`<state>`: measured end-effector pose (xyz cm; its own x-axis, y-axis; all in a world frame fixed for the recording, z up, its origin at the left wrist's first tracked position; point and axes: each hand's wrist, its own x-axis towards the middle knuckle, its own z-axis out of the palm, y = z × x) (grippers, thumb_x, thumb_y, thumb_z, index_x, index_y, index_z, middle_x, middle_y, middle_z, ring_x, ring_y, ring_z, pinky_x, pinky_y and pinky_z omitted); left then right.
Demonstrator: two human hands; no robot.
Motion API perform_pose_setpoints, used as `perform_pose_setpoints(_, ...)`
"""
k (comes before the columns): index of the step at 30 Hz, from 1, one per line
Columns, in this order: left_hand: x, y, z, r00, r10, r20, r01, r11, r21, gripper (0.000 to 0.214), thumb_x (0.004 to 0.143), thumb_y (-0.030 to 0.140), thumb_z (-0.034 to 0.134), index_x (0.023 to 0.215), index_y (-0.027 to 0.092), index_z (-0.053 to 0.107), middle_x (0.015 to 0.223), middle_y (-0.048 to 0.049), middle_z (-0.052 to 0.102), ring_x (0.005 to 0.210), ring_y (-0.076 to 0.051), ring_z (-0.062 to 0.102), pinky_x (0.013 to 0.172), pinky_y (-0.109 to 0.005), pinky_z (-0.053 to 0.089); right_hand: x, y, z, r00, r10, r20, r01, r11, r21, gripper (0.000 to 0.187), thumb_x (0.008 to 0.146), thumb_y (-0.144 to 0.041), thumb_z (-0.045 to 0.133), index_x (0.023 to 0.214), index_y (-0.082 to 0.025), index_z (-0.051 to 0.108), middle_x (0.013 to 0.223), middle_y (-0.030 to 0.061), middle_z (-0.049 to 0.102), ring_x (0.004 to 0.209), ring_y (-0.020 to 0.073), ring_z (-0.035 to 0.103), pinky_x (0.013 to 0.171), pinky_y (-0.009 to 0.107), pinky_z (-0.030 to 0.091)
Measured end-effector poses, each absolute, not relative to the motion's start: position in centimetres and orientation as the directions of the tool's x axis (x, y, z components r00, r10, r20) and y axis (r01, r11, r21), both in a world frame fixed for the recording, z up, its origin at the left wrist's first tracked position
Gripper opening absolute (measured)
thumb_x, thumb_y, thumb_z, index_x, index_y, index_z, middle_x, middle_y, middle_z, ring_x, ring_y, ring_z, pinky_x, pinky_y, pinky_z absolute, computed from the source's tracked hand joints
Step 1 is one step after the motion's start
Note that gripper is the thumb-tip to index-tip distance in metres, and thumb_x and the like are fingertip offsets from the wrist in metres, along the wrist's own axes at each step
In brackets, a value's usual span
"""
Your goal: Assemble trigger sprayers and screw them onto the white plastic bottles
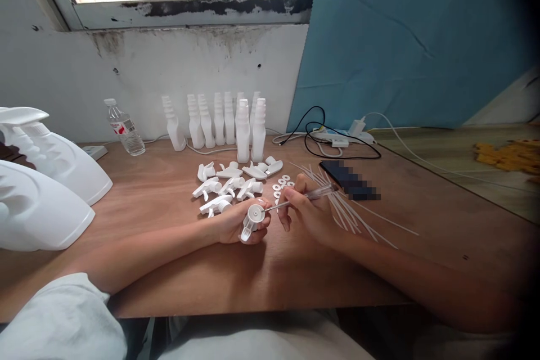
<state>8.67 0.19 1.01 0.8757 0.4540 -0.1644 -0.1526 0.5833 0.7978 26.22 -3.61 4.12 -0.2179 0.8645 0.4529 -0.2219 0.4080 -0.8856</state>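
My left hand (236, 221) is closed around a white trigger spray head (255, 215), its round cap opening turned up toward me. In my right hand (314, 215) is a screwdriver (318, 193) with a clear handle and thin metal shaft. Its tip meets the edge of the spray head's opening; whether it touches the inside, I cannot tell. Just beyond my left hand lie several loose white spray heads (230, 184). Small white ring washers (283, 180) are grouped by my right hand's fingers. Thin white tubes (350, 211) lie fanned out, partly under my right hand.
White bottles (242, 129) stand upright along the wall. A clear water bottle (126, 129) is at the back left, near large white spray bottles (54, 202) lying at the left edge. A dark phone (340, 174), black cable (346, 154) and power strip (333, 135) occupy the right back.
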Motion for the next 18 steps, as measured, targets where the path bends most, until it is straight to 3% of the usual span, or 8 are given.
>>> perform_pose_setpoints(7,8.61,0.42,0.96,0.88,0.442,-0.173,-0.154,0.612,0.776,0.033,0.082,0.048,0.058,0.072,0.018,0.046,0.058,0.0038,0.044,0.034,-0.007,0.036,0.03,-0.02,0.014,25.65,-3.17,4.04,-0.249,0.929,0.274,-0.367,0.171,-0.914,0.032,0.087,-0.035,0.061,0.068,-0.02,0.04,0.055,-0.0033,0.061,0.04,0.0102,0.053,0.034,0.019,0.041)
perform_pose_setpoints(13,8.55,0.72,0.52,0.899,0.403,-0.174,-0.116,0.601,0.791,0.042,0.088,0.052,0.047,0.065,0.016,0.05,0.049,0.0028,0.037,0.033,-0.007,0.03,0.031,-0.022,0.013,25.71,-2.82,3.78,-0.308,0.915,0.261,-0.377,0.134,-0.917,0.032,0.088,-0.035,0.061,0.069,-0.019,0.04,0.057,-0.0032,0.061,0.04,0.0111,0.055,0.035,0.02,0.042)
perform_pose_setpoints(18,8.52,0.9,0.35,0.903,0.394,-0.174,-0.116,0.611,0.783,0.048,0.092,0.052,0.041,0.062,0.015,0.052,0.045,0.0019,0.035,0.033,-0.007,0.029,0.032,-0.02,0.014,25.73,-2.76,3.71,-0.239,0.934,0.266,-0.384,0.161,-0.909,0.032,0.088,-0.036,0.062,0.069,-0.019,0.042,0.055,-0.0028,0.061,0.039,0.0099,0.052,0.035,0.019,0.041)
